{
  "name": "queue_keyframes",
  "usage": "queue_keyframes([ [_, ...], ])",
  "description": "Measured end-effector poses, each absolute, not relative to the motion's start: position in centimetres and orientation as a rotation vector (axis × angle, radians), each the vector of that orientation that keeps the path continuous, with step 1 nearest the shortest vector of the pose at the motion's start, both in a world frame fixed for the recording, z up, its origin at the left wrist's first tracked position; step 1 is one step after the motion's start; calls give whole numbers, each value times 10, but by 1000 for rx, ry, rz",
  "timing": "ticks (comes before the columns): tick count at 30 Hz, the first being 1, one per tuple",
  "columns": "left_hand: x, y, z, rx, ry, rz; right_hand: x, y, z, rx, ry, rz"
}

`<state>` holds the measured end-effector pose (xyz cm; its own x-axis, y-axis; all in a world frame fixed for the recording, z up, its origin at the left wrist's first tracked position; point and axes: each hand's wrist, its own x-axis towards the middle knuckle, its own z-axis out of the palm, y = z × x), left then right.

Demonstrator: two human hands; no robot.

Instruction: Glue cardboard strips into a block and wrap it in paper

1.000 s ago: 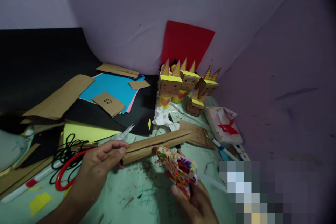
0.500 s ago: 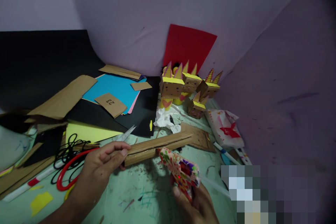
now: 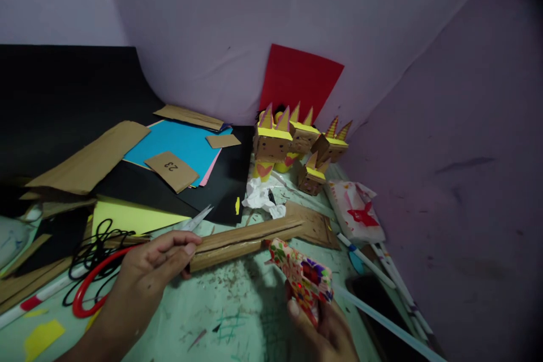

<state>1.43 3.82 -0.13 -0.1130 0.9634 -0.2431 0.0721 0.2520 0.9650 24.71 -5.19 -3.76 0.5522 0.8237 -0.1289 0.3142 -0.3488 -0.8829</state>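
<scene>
My left hand (image 3: 146, 283) pinches the near end of a long folded cardboard strip (image 3: 241, 240), which slants away to the right above the table. In my right hand (image 3: 324, 331) is a flower-patterned hot glue gun (image 3: 301, 274), gripped by its handle with a small red light showing. Its nozzle points left, close to the strip's lower edge; I cannot tell if they touch. A clear glue stick (image 3: 390, 322) sticks out of the gun's back. Just beyond my left hand lie red-handled scissors (image 3: 87, 300), their blades pointing away, with a tangle of black cord (image 3: 99, 246) over them.
Several cardboard figures with yellow tops and horns (image 3: 274, 144) stand at the back by a red sheet (image 3: 301, 79). Blue paper (image 3: 178, 138) and cardboard pieces lie on black sheets at left. Crumpled tissue (image 3: 258, 195), a white packet (image 3: 356, 212) and a dark phone-like slab (image 3: 382, 308) are nearby.
The glue gun has shifted slightly right along the strip's lower edge. The view has turned a little, so most things sit further left, and more of the glue stick shows.
</scene>
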Motion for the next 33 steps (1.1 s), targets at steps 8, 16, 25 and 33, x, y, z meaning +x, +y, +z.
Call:
queue_keyframes([
  [8,16,36,10,1062,1482,1050,258,-48,-43,-1922,-900,741],
  [16,19,38,14,1043,1510,1051,268,-44,-41,-1946,-920,705],
  [25,15,38,7,1049,1508,1057,283,-43,-49,-1972,-860,563],
  [33,15,40,5,1055,1505,1067,288,-38,-45,-1930,-805,622],
])
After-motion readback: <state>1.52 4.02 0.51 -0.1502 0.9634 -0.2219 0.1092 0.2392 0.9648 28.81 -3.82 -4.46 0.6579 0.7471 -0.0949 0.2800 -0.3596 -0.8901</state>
